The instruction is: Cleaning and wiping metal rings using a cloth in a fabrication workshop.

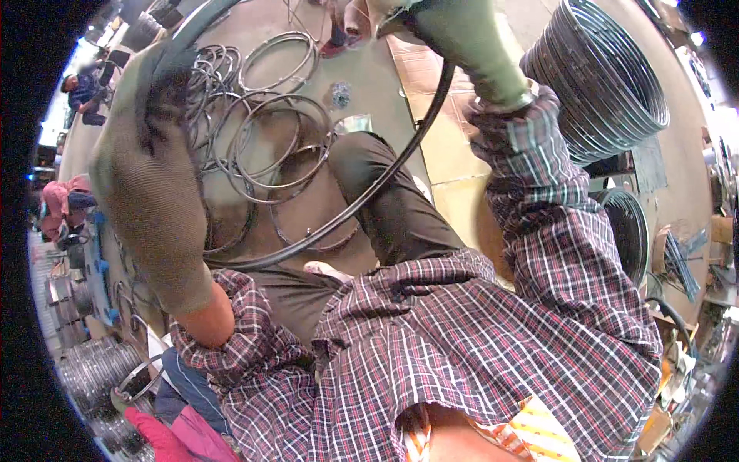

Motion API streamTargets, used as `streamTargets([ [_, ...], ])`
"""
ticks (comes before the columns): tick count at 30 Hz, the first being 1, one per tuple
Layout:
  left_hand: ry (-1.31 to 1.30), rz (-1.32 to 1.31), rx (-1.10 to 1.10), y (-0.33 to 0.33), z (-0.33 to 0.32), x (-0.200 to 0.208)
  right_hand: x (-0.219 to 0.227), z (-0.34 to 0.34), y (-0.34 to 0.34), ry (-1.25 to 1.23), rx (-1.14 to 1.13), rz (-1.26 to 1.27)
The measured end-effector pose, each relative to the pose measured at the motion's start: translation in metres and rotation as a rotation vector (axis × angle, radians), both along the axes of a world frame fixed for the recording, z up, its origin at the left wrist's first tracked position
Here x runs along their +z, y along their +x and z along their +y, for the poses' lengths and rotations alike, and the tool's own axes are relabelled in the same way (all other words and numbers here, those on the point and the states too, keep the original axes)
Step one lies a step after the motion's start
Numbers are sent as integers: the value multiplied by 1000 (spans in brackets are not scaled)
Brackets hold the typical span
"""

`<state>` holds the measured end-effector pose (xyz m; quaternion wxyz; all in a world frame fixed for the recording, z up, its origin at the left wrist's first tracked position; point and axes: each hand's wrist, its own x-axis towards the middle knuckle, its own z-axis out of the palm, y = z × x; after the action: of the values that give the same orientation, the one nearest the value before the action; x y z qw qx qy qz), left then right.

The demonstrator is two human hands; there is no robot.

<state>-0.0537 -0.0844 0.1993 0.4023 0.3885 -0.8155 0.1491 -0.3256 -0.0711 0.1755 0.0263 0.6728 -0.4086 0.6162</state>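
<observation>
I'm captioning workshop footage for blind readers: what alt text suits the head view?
Gloved left hand and gloved right hand at a large dark wheel rim that curves over the trousers of a person in a plaid shirt. Loose rims lie on the floor ahead; a stack of rims is at right.

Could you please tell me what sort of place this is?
Probably a workshop or factory, perhaps for wheel rims, judging by the large stack of hoops at upper right, loose hoops on the floor and stacked hoops at lower left.
</observation>
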Motion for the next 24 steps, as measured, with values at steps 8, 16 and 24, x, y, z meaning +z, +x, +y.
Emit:
streamTargets([
  [8,154,62,212,58,-35,-29,-245,-4,12,456,147,-811],
  [16,210,124,279,105,-50,-68,-254,-25,16,603,200,-745],
  [24,347,334,353,144,-69,-118,-229,-20,41,629,248,-1045],
])
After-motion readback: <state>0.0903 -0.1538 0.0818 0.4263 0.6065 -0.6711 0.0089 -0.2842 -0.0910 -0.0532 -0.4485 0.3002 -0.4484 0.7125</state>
